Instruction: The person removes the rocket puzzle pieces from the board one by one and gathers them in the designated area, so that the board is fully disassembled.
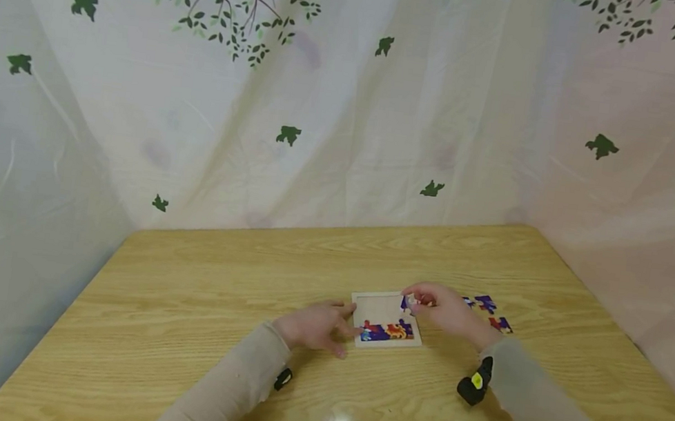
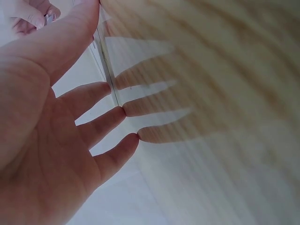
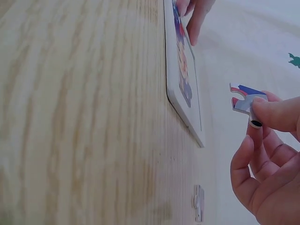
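A pale puzzle frame (image 1: 418,338) lies on the table, its near rows filled with joined colourful pieces (image 1: 386,332) and its far part bare. My left hand (image 1: 317,325) rests at the frame's left side, fingers spread; in the left wrist view its fingertips (image 2: 117,112) touch down by the frame's edge. Between thumb and fingers my right hand (image 1: 441,309) pinches a jigsaw piece (image 3: 246,101), raised above the frame's far right corner. The piece shows blue, red and white with a notch in one side.
Several loose jigsaw pieces (image 1: 485,302) lie right of the frame, partly behind the right hand. The wooden table (image 1: 211,279) reaches back to a pale curtain (image 1: 350,101) printed with leaves. A black wrist camera (image 1: 472,387) hangs beneath the right wrist.
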A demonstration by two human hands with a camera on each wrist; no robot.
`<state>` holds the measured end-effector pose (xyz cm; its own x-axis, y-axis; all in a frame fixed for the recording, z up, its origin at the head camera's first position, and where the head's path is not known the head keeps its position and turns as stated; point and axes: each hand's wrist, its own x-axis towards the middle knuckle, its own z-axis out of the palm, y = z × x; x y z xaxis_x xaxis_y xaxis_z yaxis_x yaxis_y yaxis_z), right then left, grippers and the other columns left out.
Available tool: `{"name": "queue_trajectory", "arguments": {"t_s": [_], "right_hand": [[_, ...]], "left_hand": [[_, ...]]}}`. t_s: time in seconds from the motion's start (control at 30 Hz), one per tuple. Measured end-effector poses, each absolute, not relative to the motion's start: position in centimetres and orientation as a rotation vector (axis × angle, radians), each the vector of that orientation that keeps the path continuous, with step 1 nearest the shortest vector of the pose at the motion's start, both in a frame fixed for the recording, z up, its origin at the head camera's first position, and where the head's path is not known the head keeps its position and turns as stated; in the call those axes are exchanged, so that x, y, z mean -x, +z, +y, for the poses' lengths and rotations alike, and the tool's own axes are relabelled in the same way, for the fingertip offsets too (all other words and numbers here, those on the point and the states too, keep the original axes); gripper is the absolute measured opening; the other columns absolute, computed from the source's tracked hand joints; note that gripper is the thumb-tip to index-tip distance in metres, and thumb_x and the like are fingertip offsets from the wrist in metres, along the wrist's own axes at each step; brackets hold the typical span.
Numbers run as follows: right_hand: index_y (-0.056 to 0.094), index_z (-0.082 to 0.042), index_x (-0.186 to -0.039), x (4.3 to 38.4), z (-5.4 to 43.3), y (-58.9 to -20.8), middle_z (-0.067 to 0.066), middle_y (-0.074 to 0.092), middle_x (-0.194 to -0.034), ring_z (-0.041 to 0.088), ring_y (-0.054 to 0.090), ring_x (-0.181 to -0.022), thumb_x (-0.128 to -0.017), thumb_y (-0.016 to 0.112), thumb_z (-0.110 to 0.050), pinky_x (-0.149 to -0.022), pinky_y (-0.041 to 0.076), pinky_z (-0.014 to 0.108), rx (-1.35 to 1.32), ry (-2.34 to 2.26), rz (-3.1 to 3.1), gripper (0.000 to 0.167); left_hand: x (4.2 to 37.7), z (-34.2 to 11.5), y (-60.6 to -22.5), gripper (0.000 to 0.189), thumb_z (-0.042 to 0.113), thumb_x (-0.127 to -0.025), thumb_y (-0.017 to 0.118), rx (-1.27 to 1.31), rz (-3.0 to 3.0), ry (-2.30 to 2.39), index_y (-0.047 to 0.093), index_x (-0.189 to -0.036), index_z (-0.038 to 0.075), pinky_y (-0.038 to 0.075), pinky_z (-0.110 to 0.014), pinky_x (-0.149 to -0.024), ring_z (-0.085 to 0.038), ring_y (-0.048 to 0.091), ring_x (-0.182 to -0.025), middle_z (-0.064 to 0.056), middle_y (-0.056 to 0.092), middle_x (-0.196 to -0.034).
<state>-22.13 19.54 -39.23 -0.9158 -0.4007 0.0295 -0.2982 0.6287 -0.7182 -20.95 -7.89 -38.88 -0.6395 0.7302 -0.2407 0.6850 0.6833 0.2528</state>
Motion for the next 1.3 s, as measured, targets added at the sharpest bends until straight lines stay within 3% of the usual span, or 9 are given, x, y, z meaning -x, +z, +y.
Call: {"name": "queue_trajectory", "arguments": {"t_s": [0.33, 0.6, 0.87, 1.07, 1.3], "right_hand": [[0.062, -0.003, -0.119, 22.3, 21.3, -39.3, 0.01, 0.063, -0.104, 0.019, 0.052, -0.088, -0.091, 0.061, -0.008, -0.071, 0.043, 0.03, 0.633, -1.117, 2.74, 0.029], [0.064, -0.003, -0.115, 22.5, 22.7, -39.1, 0.003, 0.061, -0.089, 0.014, 0.052, -0.08, -0.089, 0.065, -0.013, -0.066, 0.043, 0.027, 0.668, -1.022, 2.75, 0.029], [0.066, -0.004, -0.111, 23.1, 23.9, -39.2, 0.005, 0.065, -0.099, 0.017, 0.055, -0.088, -0.088, 0.065, -0.008, -0.073, 0.046, 0.031, 0.669, -0.925, 2.768, 0.024], [0.067, -0.003, -0.108, 23.5, 24.4, -39.3, 0.009, 0.067, -0.104, 0.013, 0.054, -0.083, -0.087, 0.064, -0.004, -0.07, 0.046, 0.028, 0.704, -0.875, 2.732, 0.021], [0.068, -0.003, -0.104, 23.6, 24.8, -39.3, 0.001, 0.062, -0.089, 0.013, 0.05, -0.078, -0.086, 0.065, -0.003, -0.067, 0.045, 0.027, 0.752, -0.846, 2.699, 0.018]], "left_hand": [[20.8, -7.9, -39.1, 0.051, 0.033, -0.083, 0.07, -1.083, 2.585, 0.184, 0.058, -0.13, 0.019, 0.027, -0.042, -0.114, -0.036, 0.03, -0.14, -0.016, 0.027, -0.154], [20.7, -7.9, -39.1, 0.051, 0.032, -0.083, 0.069, -1.065, 2.576, 0.204, 0.057, -0.131, 0.019, 0.026, -0.043, -0.114, -0.035, 0.029, -0.14, -0.014, 0.026, -0.154], [20.7, -8.0, -39.1, 0.053, 0.033, -0.083, 0.069, -1.07, 2.58, 0.189, 0.055, -0.133, 0.021, 0.026, -0.041, -0.115, -0.034, 0.028, -0.141, -0.014, 0.025, -0.155], [20.7, -7.9, -39.1, 0.053, 0.033, -0.082, 0.069, -1.091, 2.587, 0.176, 0.056, -0.132, 0.021, 0.027, -0.04, -0.114, -0.034, 0.031, -0.139, -0.016, 0.027, -0.153], [20.7, -7.8, -39.0, 0.053, 0.032, -0.083, 0.069, -1.087, 2.58, 0.195, 0.056, -0.132, 0.019, 0.026, -0.042, -0.114, -0.035, 0.03, -0.14, -0.017, 0.026, -0.153]]}}
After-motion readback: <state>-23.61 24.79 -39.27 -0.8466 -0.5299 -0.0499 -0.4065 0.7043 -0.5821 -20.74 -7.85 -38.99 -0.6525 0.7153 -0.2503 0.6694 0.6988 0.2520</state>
